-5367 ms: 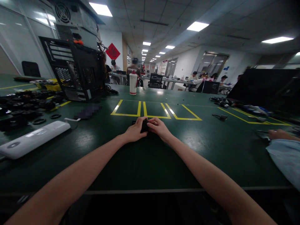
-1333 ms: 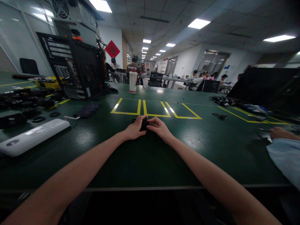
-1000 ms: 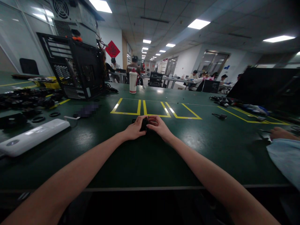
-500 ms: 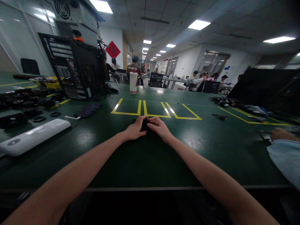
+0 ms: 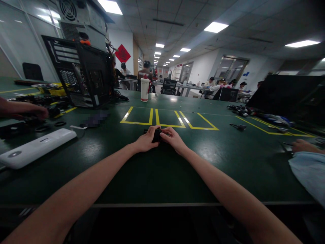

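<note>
A small black block-like part (image 5: 156,136) is between my hands, low over the green table (image 5: 157,176), just in front of the yellow tape frames. My left hand (image 5: 147,140) is closed round its left side, fingers over the top and thumb along the near side. From the right, my right hand (image 5: 172,138) pinches at the part's edge with thumb and fingertips. The fingers cover much of the part, and its exact kind is too dark to tell. Whether it rests on the table I cannot make out.
Left are a long white device (image 5: 40,145), black rings and parts, a computer case (image 5: 93,78) and another person's hand (image 5: 33,110). A cup (image 5: 144,89) stands behind the tape. At right lie a black connector (image 5: 238,127), cables and a co-worker's hand (image 5: 304,146).
Another person's hand has come in at the left edge over the black parts. My own hands and the black part have hardly moved.
</note>
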`<move>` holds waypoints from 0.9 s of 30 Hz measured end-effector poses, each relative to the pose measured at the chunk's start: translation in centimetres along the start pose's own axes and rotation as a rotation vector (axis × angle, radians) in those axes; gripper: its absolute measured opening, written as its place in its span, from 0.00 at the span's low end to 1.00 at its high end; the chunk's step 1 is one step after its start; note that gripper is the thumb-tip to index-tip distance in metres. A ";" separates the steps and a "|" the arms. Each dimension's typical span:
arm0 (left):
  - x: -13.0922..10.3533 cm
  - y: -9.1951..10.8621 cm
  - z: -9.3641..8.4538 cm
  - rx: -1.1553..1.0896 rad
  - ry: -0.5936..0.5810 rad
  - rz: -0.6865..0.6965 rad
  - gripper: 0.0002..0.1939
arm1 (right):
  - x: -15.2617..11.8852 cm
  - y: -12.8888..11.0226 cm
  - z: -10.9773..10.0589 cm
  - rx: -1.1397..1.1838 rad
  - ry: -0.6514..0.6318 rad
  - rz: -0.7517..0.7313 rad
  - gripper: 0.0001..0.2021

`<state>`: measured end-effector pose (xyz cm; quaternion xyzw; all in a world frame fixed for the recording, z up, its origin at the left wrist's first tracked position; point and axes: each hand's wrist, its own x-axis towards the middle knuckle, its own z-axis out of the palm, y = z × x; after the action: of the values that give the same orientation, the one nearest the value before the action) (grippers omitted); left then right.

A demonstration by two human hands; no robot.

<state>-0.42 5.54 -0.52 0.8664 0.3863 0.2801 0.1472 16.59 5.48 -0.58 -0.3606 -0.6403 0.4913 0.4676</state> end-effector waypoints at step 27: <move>0.0 0.0 -0.1 -0.008 0.004 0.001 0.36 | 0.4 0.0 0.0 0.013 0.000 0.076 0.14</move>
<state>-0.53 5.54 -0.49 0.8653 0.3852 0.2837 0.1499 16.49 5.81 -0.47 -0.3818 -0.6227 0.5129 0.4510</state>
